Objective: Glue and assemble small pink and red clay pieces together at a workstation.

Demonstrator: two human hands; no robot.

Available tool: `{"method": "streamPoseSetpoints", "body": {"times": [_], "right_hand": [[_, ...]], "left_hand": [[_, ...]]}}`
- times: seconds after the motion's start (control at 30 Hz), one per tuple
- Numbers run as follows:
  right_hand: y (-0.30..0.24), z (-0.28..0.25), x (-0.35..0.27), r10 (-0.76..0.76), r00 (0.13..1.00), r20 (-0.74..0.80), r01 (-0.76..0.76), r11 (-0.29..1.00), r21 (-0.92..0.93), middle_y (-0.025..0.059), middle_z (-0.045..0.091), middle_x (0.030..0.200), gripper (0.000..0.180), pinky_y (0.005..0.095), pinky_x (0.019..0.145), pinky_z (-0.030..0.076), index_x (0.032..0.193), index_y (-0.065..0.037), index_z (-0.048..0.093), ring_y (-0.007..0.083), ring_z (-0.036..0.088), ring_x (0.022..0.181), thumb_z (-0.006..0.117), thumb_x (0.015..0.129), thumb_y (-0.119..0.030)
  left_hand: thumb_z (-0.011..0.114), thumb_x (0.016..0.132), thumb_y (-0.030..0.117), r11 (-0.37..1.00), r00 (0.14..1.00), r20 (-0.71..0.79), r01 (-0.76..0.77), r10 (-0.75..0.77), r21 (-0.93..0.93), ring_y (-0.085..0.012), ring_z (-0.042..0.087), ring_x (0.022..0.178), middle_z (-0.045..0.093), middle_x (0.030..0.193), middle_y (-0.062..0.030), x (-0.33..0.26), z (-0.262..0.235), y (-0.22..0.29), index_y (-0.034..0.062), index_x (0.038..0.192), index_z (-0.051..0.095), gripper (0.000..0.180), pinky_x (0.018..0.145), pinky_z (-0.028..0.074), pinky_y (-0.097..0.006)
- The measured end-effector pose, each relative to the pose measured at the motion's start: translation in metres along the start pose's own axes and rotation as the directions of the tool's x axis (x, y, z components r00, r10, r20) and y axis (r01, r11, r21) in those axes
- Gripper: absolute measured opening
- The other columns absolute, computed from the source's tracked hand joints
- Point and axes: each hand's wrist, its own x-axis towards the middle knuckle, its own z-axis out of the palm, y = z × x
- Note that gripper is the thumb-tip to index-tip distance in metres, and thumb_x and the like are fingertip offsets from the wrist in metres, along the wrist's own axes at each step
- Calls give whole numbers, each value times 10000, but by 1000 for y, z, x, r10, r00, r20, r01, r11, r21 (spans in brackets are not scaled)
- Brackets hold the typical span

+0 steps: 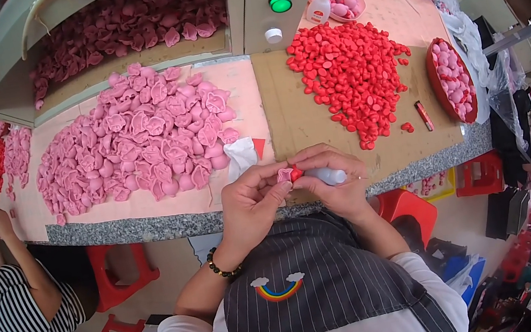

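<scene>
My left hand (247, 200) pinches a small pink flower-shaped cup (284, 175) at the front edge of the bench. A small red rounded piece (296, 173) sits against the cup's side, between the fingertips of my right hand (347, 191). That hand also keeps a pale translucent squeeze bottle (327, 176) tucked in its palm. Both hands meet in front of my apron, their fingertips nearly touching. Beyond my left hand lies a crumpled white cloth or tissue (240, 156). The contact between the red piece and the cup is partly covered by fingers.
A large heap of pink cups (143, 137) spreads on the left, a heap of red pieces (352, 76) on the right. Farther right are a marker-like red tube (423, 116) and a red basket (434, 80) of pink pieces. A housing with lit buttons (280, 2) stands ahead. Another person's arm (18, 250) reaches in at left.
</scene>
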Motion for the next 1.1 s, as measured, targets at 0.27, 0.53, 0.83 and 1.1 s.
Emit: {"method": "streamPoseSetpoints", "body": {"times": [0.27,0.53,0.83,1.1], "right_hand": [[7,5,-7,-235,971,47,239,934,-265,179,660,958,233,307,775,529,901,47,653,249,664,883,746,689,70],[0,0,-1,-206,964,171,231,962,-144,177,656,950,274,308,758,532,903,35,657,250,663,881,801,673,-3],[1,-4,-4,-3,980,198,-16,996,92,154,630,951,263,302,778,473,917,29,670,216,614,878,791,697,-50],[-11,0,1,-46,988,146,49,999,-17,139,627,910,204,278,726,480,890,24,677,191,613,837,753,701,19]], "left_hand": [[637,849,-49,993,993,-35,-109,110,43,-88,618,836,639,968,-82,-1,5,-3,-46,1090,597,245,708,522,-213],[682,811,-58,995,999,-9,-35,34,-89,-101,637,815,662,900,-89,0,-5,-3,-52,1017,605,220,728,535,-219],[676,807,-58,998,996,62,-65,65,-3,-61,603,809,644,885,-54,-6,-6,-1,-51,994,617,196,714,518,-197],[633,763,-110,963,990,142,-14,-25,269,-87,604,868,627,982,-71,2,-4,9,-23,1246,473,516,728,514,-218]]}}
